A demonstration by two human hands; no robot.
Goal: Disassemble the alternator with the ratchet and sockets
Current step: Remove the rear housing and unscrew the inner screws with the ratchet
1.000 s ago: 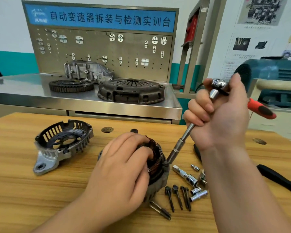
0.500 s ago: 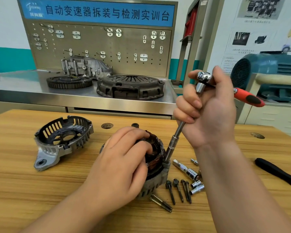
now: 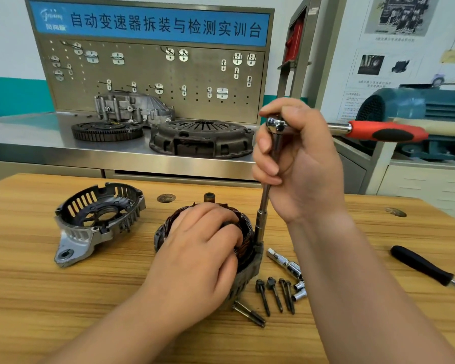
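Observation:
The alternator body (image 3: 243, 258), copper windings showing, sits on the wooden bench. My left hand (image 3: 202, 253) lies on top of it, fingers curled over the windings. My right hand (image 3: 297, 164) grips the head and extension bar of the ratchet (image 3: 276, 127). Its red and black handle (image 3: 386, 131) sticks out to the right. The extension and socket (image 3: 260, 222) stand nearly upright on the alternator's right rim. The removed end cover (image 3: 90, 222) lies to the left.
Several long bolts (image 3: 273, 295) and loose sockets (image 3: 297, 290) lie right of the alternator, with a spare extension (image 3: 284, 262). A black-handled screwdriver (image 3: 423, 266) lies far right. Behind the bench, a steel counter holds a clutch cover (image 3: 200, 137), ring gear (image 3: 107, 131) and a housing.
The ratchet and extension have swung from leaning right to nearly upright. The handle has turned to point level to the right. My left hand stays on the alternator.

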